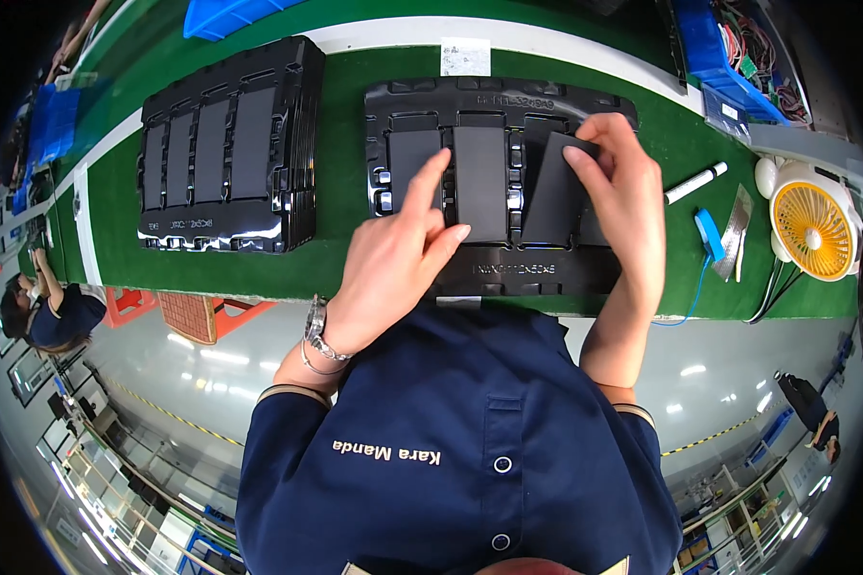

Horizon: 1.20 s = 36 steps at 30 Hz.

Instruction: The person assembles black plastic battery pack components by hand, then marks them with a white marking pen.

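A black molded plastic tray [393,94] lies in front of me with flat dark rectangular panels in its slots. My right hand [633,187] pinches a panel [549,196] near its upper right corner, thumb on its face. This panel stands askew to its slot, its top leaning right. Over the left part of the tray, my left hand [379,264] has its index finger and thumb apart and holds nothing. Its index fingertip is by the gap between the left panel [412,158] and the middle panel [479,182]. The right forearm and hand partly hide the tray's right end.
A stack of similar black trays [302,144] stands on the green bench at left. On the right are a white pen [695,182], a blue-corded clip [708,235], a metal blade-like tool [735,230] and a yellow-white fan [812,225]. Blue bins [724,62] line the back.
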Available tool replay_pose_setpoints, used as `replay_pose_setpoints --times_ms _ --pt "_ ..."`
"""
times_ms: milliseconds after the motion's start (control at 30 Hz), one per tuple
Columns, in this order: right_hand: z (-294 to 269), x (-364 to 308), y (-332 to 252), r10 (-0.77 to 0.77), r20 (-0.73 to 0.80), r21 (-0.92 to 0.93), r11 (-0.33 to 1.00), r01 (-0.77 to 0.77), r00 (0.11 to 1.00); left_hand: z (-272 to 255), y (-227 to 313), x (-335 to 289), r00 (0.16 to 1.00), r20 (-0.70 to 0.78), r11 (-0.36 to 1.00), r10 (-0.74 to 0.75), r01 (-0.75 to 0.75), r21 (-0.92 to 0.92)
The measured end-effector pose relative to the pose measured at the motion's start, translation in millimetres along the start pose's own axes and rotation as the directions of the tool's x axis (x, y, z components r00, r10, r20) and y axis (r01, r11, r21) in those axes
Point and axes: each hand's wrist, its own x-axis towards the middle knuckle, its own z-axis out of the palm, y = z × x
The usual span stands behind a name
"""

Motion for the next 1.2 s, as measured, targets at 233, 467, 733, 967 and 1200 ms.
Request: replay_pose_setpoints --times_ms 233,467,733,967,1200 --pt "-8.5 -16.3 -38.3 0.088 0.051 0.549 0.829 -0.102 0.995 6.9 16.2 8.9 0.971 -0.092 0.927 0.219 -0.237 -0.292" --pt "19.5 -26.3 -28.4 0.020 0.042 0.744 0.666 -0.045 0.999 2.7 28.4 13.9 0.997 0.069 0.609 -0.023 0.069 -0.790" --pt "29.6 -35.8 -28.2 -0.074 0.257 0.835 0.519 -0.183 0.964 0.7 29.3 16.7 0.999 0.016 0.593 -0.038 0.036 -0.804" --pt "27.4 -36.2 -31.1 -0.085 0.277 0.838 0.509 -0.197 0.957 4.5 29.9 17.9 0.997 -0.074 0.559 0.000 -0.061 -0.827" --pt "32.7 -38.9 -29.3 -0.088 0.222 0.846 0.512 -0.147 0.971 8.9 30.4 18.5 0.992 -0.125 0.581 -0.023 -0.088 -0.809"
